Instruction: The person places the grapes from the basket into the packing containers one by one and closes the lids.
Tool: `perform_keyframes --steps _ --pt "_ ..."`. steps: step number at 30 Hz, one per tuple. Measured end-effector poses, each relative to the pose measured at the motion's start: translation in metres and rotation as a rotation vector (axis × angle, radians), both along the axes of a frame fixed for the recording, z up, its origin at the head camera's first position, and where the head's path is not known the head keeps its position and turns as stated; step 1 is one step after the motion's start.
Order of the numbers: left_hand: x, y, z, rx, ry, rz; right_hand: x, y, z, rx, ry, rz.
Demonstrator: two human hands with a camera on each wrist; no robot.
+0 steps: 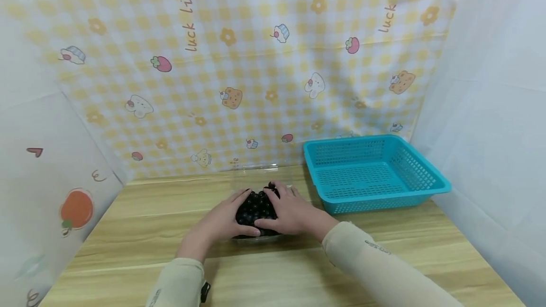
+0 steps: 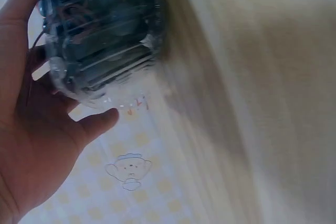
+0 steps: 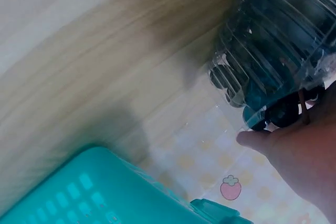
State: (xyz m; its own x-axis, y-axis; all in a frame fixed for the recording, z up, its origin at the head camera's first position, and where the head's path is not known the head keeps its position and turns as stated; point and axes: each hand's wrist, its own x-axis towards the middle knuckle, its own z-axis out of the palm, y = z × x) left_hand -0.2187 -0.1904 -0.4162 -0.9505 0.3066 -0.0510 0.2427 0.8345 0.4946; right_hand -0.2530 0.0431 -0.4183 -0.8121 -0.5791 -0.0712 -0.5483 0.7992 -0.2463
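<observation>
A clear plastic box (image 1: 258, 239) filled with dark grapes (image 1: 257, 208) stands on the wooden table, its transparent lid (image 1: 264, 174) raised at the back. My left hand (image 1: 222, 221) curls round the bunch from the left, thumb across the near side. From the right, my right hand (image 1: 293, 213) holds the same bunch, its thumb over the front grapes. The ribbed box wall (image 2: 105, 30) fills the upper part of the left wrist view. Grapes (image 3: 283, 111) and a brown stem show beside the hand in the right wrist view. The fingertips deeper among the grapes are hidden.
A blue perforated basket (image 1: 379, 203) stands to the right of the box, near the back. Behind the wooden table (image 1: 162, 231) hangs a yellow checked cloth (image 1: 256, 70); white sheets close off both sides.
</observation>
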Motion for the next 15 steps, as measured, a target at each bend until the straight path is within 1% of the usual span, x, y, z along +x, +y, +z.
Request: perform_keyframes --steps 4,10,15 --pt "0.003 0.000 -0.004 -0.026 0.024 0.019 -0.006 -0.002 0.002 0.017 -0.005 -0.009" --pt "0.006 -0.001 -0.008 -0.056 0.052 0.024 -0.012 -0.003 0.004 0.031 -0.021 0.020" --pt "0.006 -0.002 -0.011 -0.066 0.062 0.034 -0.014 0.000 0.008 0.033 0.019 0.028"
